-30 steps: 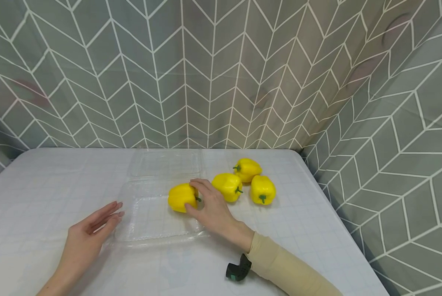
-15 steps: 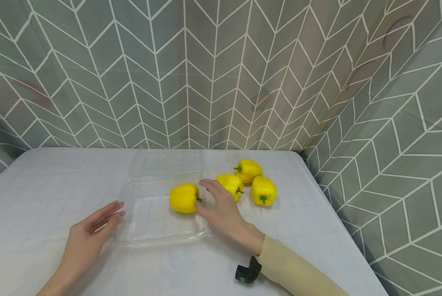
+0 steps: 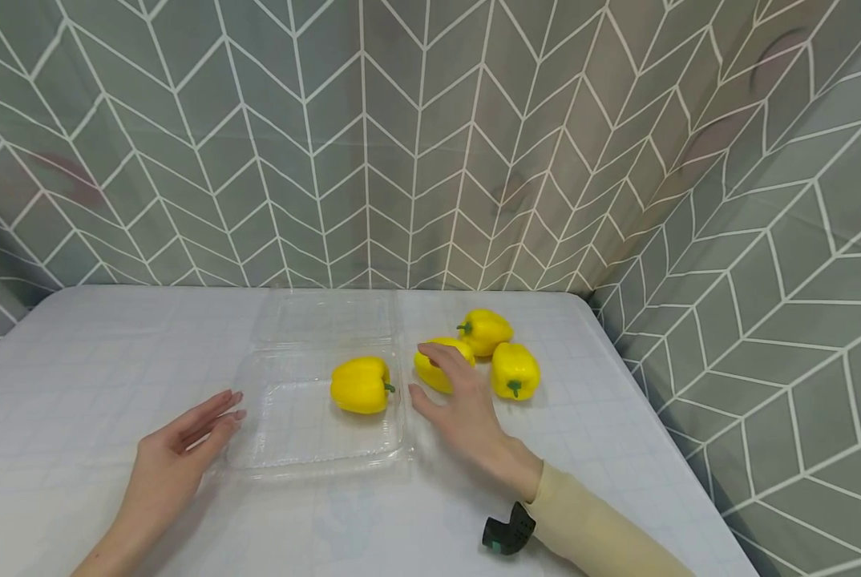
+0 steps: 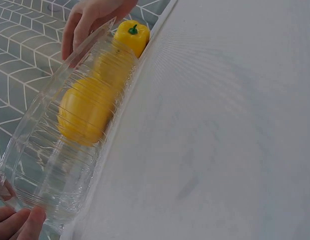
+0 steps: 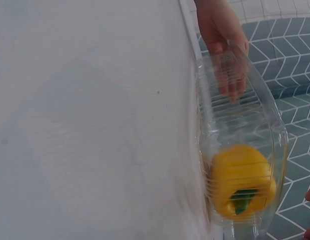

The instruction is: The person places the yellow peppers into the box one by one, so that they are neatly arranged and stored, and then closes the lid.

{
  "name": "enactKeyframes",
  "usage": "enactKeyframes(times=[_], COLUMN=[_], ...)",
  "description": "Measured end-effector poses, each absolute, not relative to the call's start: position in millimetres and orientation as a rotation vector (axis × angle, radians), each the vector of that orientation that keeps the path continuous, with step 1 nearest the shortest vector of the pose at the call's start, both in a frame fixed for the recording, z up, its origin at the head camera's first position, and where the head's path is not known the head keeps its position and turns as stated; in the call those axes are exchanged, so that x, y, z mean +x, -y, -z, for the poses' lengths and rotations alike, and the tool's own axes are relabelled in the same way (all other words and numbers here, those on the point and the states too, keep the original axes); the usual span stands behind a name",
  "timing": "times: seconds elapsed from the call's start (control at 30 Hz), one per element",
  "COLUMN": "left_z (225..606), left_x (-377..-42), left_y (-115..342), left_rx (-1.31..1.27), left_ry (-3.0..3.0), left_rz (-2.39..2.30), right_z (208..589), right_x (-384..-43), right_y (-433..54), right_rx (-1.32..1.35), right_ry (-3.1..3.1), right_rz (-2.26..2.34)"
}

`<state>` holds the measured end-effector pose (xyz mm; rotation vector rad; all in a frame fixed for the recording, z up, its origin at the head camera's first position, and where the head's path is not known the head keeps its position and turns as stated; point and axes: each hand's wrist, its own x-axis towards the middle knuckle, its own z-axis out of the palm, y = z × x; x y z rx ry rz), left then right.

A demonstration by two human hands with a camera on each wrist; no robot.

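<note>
A yellow bell pepper [image 3: 358,386] lies on its side in the right part of a clear plastic clamshell container [image 3: 301,445], its green stem facing right. My left hand [image 3: 171,461] stays by the container's left edge, fingers relaxed and fingertips at the rim. Between the container and the loose peppers is my right hand [image 3: 466,409], thumb and fingers spread with nothing held. Its index finger passes in front of a second yellow bell pepper [image 3: 429,373], partly hiding it; whether they touch I cannot tell. The left wrist view shows the container pepper [image 4: 84,110] through the ribbed wall.
Two more yellow bell peppers, one at the back [image 3: 485,332] and one in front [image 3: 515,370], sit right of the right hand. The container's lid [image 3: 325,316] lies folded back towards the patterned curtain [image 3: 373,144]. A black device [image 3: 510,530] is at the right wrist.
My right hand has let go of the pepper in the container and moved right, to the nearest loose pepper. The left hand has stayed by the container's edge.
</note>
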<state>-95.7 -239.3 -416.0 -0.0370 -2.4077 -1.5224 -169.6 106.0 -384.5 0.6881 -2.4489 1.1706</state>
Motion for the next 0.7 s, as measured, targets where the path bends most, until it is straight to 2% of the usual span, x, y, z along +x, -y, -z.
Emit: enactKeyframes(times=[0.7], left_z=[416.6], left_x=[-96.1], left_y=[239.5], left_rx=[-0.033], left_ry=[2.410], left_rz=[1.516], right_z=[385.8], right_x=[-172.3], right_y=[-148.9], right_rx=[0.642], right_ry=[2.275], right_rz=[-1.021])
